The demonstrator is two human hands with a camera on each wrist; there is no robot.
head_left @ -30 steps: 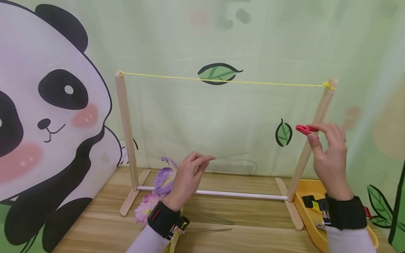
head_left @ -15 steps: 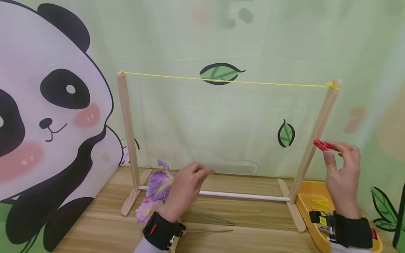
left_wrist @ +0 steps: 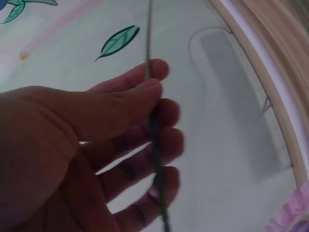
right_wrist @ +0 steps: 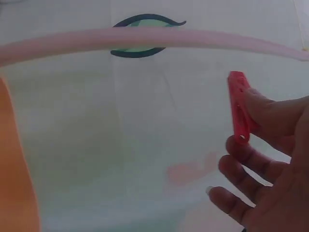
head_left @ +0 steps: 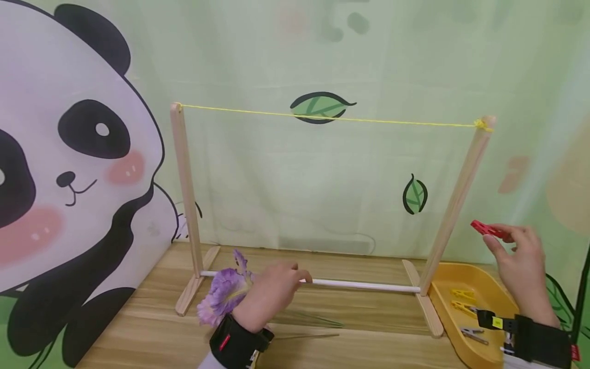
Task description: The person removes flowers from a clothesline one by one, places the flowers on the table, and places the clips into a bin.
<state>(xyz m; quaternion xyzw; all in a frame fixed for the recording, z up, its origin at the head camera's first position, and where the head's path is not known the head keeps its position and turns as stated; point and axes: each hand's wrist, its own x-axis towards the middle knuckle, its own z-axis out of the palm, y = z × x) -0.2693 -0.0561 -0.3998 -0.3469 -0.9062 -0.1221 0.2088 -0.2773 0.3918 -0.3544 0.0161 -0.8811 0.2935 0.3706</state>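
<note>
My left hand (head_left: 272, 292) is low over the table, in front of the stand's white crossbar. Between its thumb and fingers it pinches a thin green flower stem (left_wrist: 155, 130). A ruffled purple flower (head_left: 226, 289) shows just left of this hand; the hand hides where stem and bloom join. Off to the right, above a yellow tray, my right hand (head_left: 521, 271) pinches a red clothespin (head_left: 486, 228) between thumb and forefinger. In the right wrist view the clothespin (right_wrist: 240, 108) stands nearly upright, with the other fingers loosely bent below it.
A wooden stand has a left post (head_left: 186, 195), a right post (head_left: 456, 205), a yellow string (head_left: 369, 120) across the top and a white crossbar (head_left: 369, 285). The tray (head_left: 461, 271) holds yellow clothespins (head_left: 464, 307) and a metallic one (head_left: 473, 334). Loose stems (head_left: 313, 336) lie on the table.
My left hand has lowered with the stem, and the purple flower has dropped leftward. My right hand has moved right and down with the red clothespin, uncovering more of the tray.
</note>
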